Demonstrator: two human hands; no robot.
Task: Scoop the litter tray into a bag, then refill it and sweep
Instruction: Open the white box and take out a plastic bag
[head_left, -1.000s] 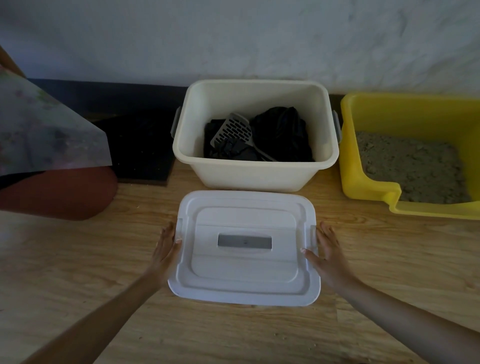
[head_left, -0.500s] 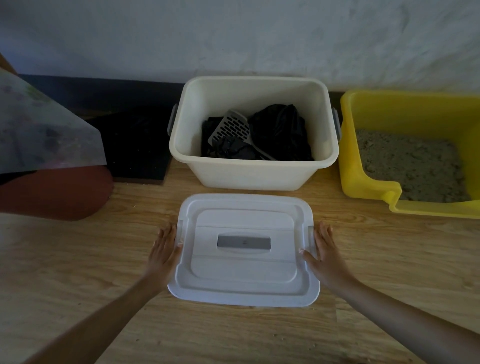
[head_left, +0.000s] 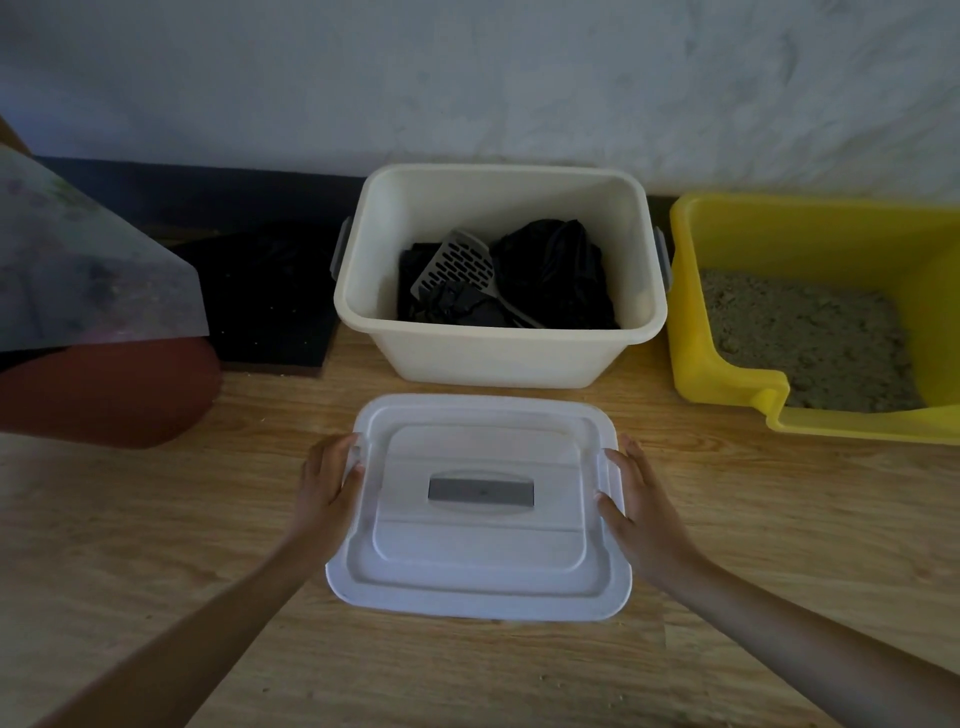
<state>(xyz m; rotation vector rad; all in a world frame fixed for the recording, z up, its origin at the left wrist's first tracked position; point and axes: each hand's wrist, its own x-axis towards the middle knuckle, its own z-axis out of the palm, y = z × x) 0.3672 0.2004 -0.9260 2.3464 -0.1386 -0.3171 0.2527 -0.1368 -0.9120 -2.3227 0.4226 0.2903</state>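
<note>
A white lid (head_left: 478, 561) with a grey handle lies flat on the wooden floor in front of me. My left hand (head_left: 324, 488) holds its left edge, thumb on top. At the right edge, my right hand (head_left: 631, 499) holds it the same way. Behind the lid stands an open cream storage bin (head_left: 498, 358). Inside are a grey slotted litter scoop (head_left: 457, 265) and black bags (head_left: 556, 275). The yellow litter tray (head_left: 727, 312) with sandy litter (head_left: 810, 332) sits to the right of the bin.
A black mat (head_left: 270, 312) lies left of the bin against the white wall. A rust-red rounded object (head_left: 114, 389) and a grey sheet (head_left: 88, 275) fill the left edge. A few litter crumbs dot the wooden floor (head_left: 156, 519).
The lid and both hands have stayed almost still. My left fingers have closed slightly further over the lid's left edge.
</note>
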